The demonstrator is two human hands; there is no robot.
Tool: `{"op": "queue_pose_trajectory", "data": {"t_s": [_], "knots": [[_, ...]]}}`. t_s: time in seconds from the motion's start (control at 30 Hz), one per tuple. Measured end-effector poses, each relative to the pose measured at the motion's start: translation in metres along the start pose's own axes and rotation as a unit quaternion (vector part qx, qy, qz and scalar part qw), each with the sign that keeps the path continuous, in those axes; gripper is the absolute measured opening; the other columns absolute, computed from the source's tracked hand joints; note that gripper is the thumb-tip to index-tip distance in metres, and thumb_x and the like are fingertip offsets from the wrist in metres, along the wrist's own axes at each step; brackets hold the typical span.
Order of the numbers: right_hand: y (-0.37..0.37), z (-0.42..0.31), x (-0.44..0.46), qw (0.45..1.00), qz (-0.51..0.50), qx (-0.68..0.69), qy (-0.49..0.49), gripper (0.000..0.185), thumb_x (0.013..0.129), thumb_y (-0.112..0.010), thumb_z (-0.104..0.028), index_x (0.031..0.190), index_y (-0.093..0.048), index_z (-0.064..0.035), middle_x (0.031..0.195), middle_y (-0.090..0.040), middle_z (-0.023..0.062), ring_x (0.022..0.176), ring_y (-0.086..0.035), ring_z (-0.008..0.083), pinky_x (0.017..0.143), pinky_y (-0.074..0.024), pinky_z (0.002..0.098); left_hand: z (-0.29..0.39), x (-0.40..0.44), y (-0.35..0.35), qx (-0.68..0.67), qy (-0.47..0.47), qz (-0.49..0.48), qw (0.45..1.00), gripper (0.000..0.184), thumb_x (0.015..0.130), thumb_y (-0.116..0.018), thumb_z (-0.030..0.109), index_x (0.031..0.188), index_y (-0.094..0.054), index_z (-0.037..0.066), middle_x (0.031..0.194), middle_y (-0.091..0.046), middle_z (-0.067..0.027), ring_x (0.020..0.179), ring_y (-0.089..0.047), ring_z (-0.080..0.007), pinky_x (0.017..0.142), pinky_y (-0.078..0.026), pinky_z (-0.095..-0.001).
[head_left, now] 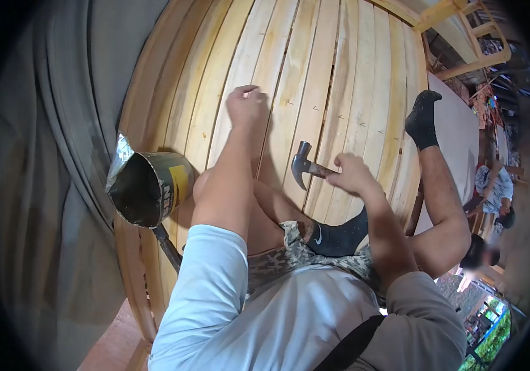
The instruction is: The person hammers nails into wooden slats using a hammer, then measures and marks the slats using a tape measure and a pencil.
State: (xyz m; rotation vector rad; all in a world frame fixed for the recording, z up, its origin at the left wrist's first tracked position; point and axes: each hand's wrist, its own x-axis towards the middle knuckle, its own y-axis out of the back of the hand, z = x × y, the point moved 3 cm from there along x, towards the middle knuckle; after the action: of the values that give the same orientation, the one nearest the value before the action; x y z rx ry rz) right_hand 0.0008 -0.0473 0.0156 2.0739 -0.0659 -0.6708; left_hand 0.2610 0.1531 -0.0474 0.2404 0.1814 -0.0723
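Observation:
My right hand point(354, 175) is wrapped round the handle of a claw hammer point(302, 166), its metal head hanging just over the pale wooden slats point(305, 68). Further forward and to the left, my left hand point(246, 106) is closed above the slats with its fingertips pinched together. Whatever those fingers hold is too small to make out. A row of small thin nails point(316, 108) stands up from the slats, running from near my left hand off to the right.
An open metal can point(149, 185) with a yellow label stands at my left knee, a dark handle-like piece point(167, 247) below it. Grey cloth point(61, 154) hangs at left. My socked foot point(423, 117) rests at right. A wooden frame point(463, 37) and other people point(494, 191) are beyond.

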Motion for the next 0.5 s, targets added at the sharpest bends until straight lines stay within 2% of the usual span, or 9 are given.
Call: {"op": "queue_pose_trajectory", "data": {"t_s": [0.03, 0.17, 0.23, 0.27, 0.33, 0.37, 0.43, 0.47, 0.5], "knots": [[-0.010, 0.008, -0.007, 0.993, 0.005, -0.117, 0.010, 0.027, 0.079, -0.075, -0.020, 0.096, -0.067, -0.0009, 0.095, -0.068, 0.0180, 0.090, -0.067, 0.0339, 0.078, -0.0529, 0.0413, -0.006, 0.001, 0.006, 0.033, 0.000, 0.049, 0.998, 0.018, 0.087, -0.073, 0.016, 0.097, -0.077, 0.001, 0.088, -0.076, -0.0134, 0.078, -0.072, -0.0181, 0.076, -0.057, -0.0315], [-0.031, 0.035, -0.009, 0.994, 0.027, -0.104, -0.021, 0.028, 0.075, -0.075, -0.017, 0.098, -0.068, -0.0033, 0.102, -0.066, 0.0180, 0.097, -0.067, 0.0356, 0.081, -0.0532, 0.0426, -0.014, -0.012, -0.001, 0.055, -0.011, 0.044, 0.997, 0.019, 0.088, -0.072, 0.014, 0.101, -0.078, 0.001, 0.088, -0.077, -0.0129, 0.079, -0.073, -0.0186, 0.077, -0.057, -0.0303], [-0.027, 0.036, -0.004, 0.999, -0.017, 0.027, -0.030, 0.029, 0.072, -0.073, -0.014, 0.099, -0.069, -0.0035, 0.099, -0.067, 0.0172, 0.093, -0.066, 0.0370, 0.080, -0.0528, 0.0425, -0.018, -0.010, -0.003, -0.008, -0.023, 0.041, 0.999, 0.019, 0.090, -0.071, 0.012, 0.102, -0.077, 0.000, 0.091, -0.078, -0.0129, 0.082, -0.073, -0.0180, 0.079, -0.057, -0.0294], [-0.023, 0.036, 0.000, 0.999, -0.017, 0.028, -0.030, 0.029, 0.072, -0.073, -0.014, 0.099, -0.069, -0.0035, 0.099, -0.067, 0.0172, 0.093, -0.066, 0.0370, 0.080, -0.0528, 0.0425, -0.020, -0.008, -0.003, -0.007, -0.024, 0.041, 0.999, 0.019, 0.090, -0.071, 0.012, 0.102, -0.077, 0.000, 0.091, -0.078, -0.0129, 0.082, -0.073, -0.0180, 0.079, -0.057, -0.0294], [-0.006, 0.022, 0.002, 0.996, -0.021, 0.082, 0.000, 0.026, 0.075, -0.073, -0.014, 0.098, -0.069, -0.0026, 0.089, -0.065, 0.0152, 0.085, -0.065, 0.0309, 0.076, -0.0527, 0.0404, -0.018, -0.009, -0.002, -0.017, -0.029, 0.041, 0.999, 0.019, 0.091, -0.070, 0.013, 0.102, -0.077, -0.002, 0.093, -0.078, -0.0135, 0.085, -0.074, -0.0176, 0.081, -0.057, -0.0295], [0.002, 0.014, 0.005, 0.996, -0.022, 0.085, -0.003, 0.026, 0.075, -0.073, -0.014, 0.098, -0.069, -0.0026, 0.089, -0.065, 0.0152, 0.085, -0.065, 0.0309, 0.076, -0.0527, 0.0404, -0.019, -0.007, -0.004, -0.014, -0.028, 0.038, 0.999, 0.019, 0.091, -0.070, 0.013, 0.102, -0.077, -0.002, 0.093, -0.078, -0.0135, 0.085, -0.074, -0.0176, 0.081, -0.057, -0.0295], [0.017, -0.013, 0.011, 0.975, -0.024, 0.220, 0.010, 0.023, 0.083, -0.070, -0.015, 0.100, -0.066, -0.0007, 0.080, -0.060, 0.0090, 0.073, -0.060, 0.0202, 0.069, -0.0517, 0.0356, -0.026, -0.006, -0.007, -0.047, -0.034, 0.035, 0.998, 0.020, 0.091, -0.070, 0.012, 0.101, -0.076, -0.003, 0.093, -0.078, -0.0139, 0.085, -0.074, -0.0173, 0.081, -0.057, -0.0292], [0.027, -0.027, 0.012, 0.975, -0.027, 0.221, 0.008, 0.023, 0.083, -0.070, -0.015, 0.100, -0.066, -0.0007, 0.080, -0.060, 0.0090, 0.073, -0.060, 0.0202, 0.069, -0.0517, 0.0356, -0.024, -0.008, -0.007, -0.045, -0.031, 0.034, 0.998, 0.020, 0.091, -0.070, 0.012, 0.101, -0.076, -0.003, 0.093, -0.078, -0.0139, 0.085, -0.074, -0.0173, 0.081, -0.057, -0.0292], [0.036, -0.045, 0.013, 0.939, -0.033, 0.342, 0.027, 0.022, 0.088, -0.069, -0.017, 0.101, -0.063, -0.0002, 0.078, -0.058, 0.0057, 0.070, -0.057, 0.0158, 0.066, -0.0498, 0.0330, -0.015, -0.011, -0.005, -0.019, -0.030, 0.042, 0.999, 0.019, 0.091, -0.070, 0.012, 0.101, -0.076, -0.003, 0.092, -0.078, -0.0140, 0.085, -0.074, -0.0174, 0.081, -0.057, -0.0291]]}}
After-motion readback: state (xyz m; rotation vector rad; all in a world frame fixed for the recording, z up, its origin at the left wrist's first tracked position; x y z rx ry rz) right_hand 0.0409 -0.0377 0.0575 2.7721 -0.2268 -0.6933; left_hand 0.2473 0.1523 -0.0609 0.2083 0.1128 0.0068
